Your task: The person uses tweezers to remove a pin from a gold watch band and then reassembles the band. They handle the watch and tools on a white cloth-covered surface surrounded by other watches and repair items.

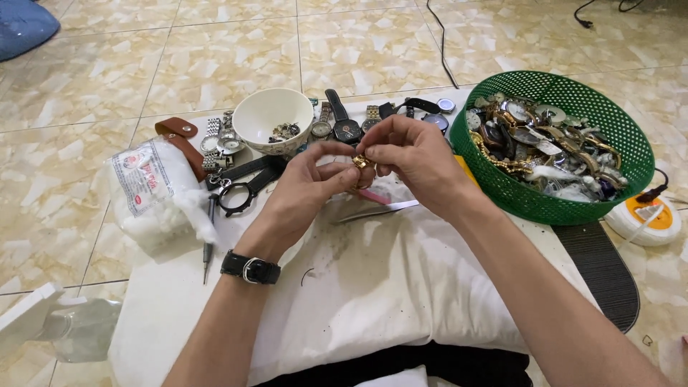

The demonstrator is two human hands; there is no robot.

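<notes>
Both my hands meet over a white pillow (373,279). Between the fingertips of my left hand (308,186) and my right hand (408,158) sits a small gold-coloured watch part (360,162), pinched from both sides. A black wristwatch (249,267) is on my left wrist. Metal tweezers (376,211) lie on the pillow just under my hands, beside a pink stick (374,196).
A green plastic basket (502,183) full of watches and parts stands at the right. A white bowl (269,115) holds small parts, with several watches (344,125) lined behind it. A bag of cotton wool (154,190), a black loupe (236,195) and a screwdriver (208,247) lie at the left.
</notes>
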